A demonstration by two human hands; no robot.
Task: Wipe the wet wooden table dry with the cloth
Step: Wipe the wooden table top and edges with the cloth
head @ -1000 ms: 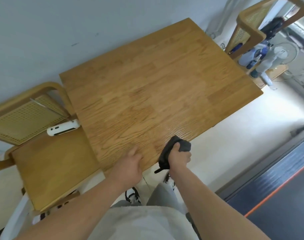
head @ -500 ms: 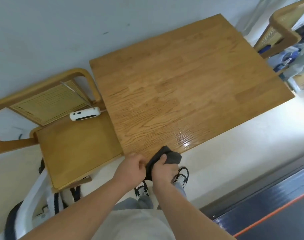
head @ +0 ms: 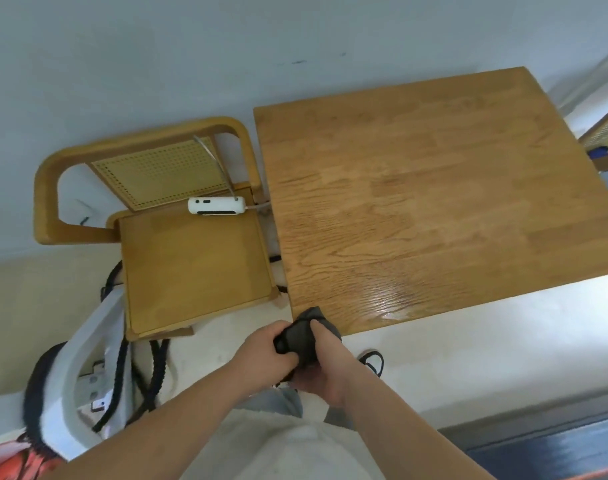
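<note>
cloth (head: 301, 336) seemingly pulled off table (head: 434, 202) | left hand (head: 261, 355), right hand (head: 327, 367) grip it

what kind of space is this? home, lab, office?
Most likely a home dining corner: a wooden table against a plain wall, with a cane-backed chair beside it. The left hand and right hand hold the cloth.

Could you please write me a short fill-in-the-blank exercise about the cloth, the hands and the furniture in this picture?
1. The cloth is gripped by the left hand and the right hand, so ____ hands are busy.
2. The cloth is held at the near-left ____ of the table.
3. The white device lies on the chair, to the ____ of the table.
Missing words: both; corner; left.
</note>
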